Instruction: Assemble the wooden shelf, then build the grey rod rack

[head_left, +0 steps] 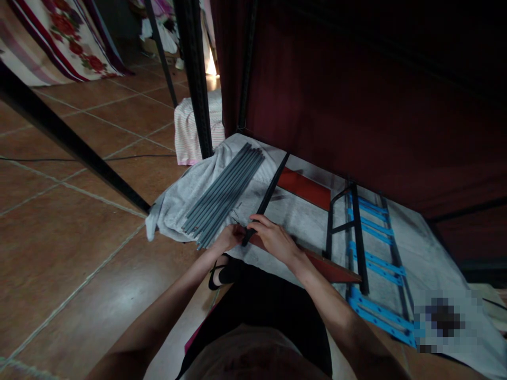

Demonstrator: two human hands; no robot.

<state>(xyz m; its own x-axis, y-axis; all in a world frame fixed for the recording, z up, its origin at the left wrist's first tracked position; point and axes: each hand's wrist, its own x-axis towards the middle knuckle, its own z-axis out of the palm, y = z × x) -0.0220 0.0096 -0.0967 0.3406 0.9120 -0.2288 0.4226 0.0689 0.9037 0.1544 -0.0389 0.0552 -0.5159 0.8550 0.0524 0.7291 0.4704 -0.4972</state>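
Observation:
My left hand [229,238] is closed at the near end of a black metal bar [269,192], its fingertips pinching something small or the bar's edge; I cannot make out which. My right hand [274,237] grips the same bar end from the other side, thumb and fingers around it. The bar meets a reddish-brown board [330,266] that runs right beneath my right forearm. A second red board [304,187] joins the bar farther back. At the right, both boards reach a black metal frame [358,237] with a crosspiece.
Several grey rods [225,192] lie side by side left of the bar on a grey cloth [166,211]. Blue slats [380,269] between dark bars are at the right. A dark red curtain [336,95] hangs behind. A black post [79,142] slants at left.

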